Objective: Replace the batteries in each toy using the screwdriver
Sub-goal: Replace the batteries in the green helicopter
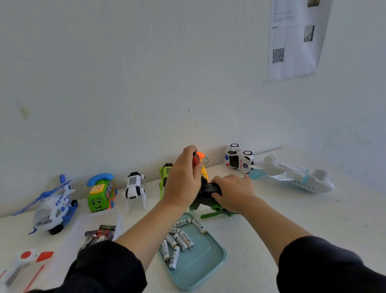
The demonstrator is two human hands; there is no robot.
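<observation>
While left hand (182, 177) grips screwdriver (196, 159), right hand (233, 191) holds 1 toy (205, 195).

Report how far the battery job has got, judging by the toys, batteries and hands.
Done: cannot tell; no toy shows a finished swap. In hand: the left hand grips the red-handled screwdriver over the dark green toy, which the right hand holds down. Left: white batteries lie on the teal tray; the white helicopter, green phone bus and white robot dog stand untouched.

Screwdriver (195, 158) tip and toy's (206, 195) screw, hidden behind hands.
</observation>
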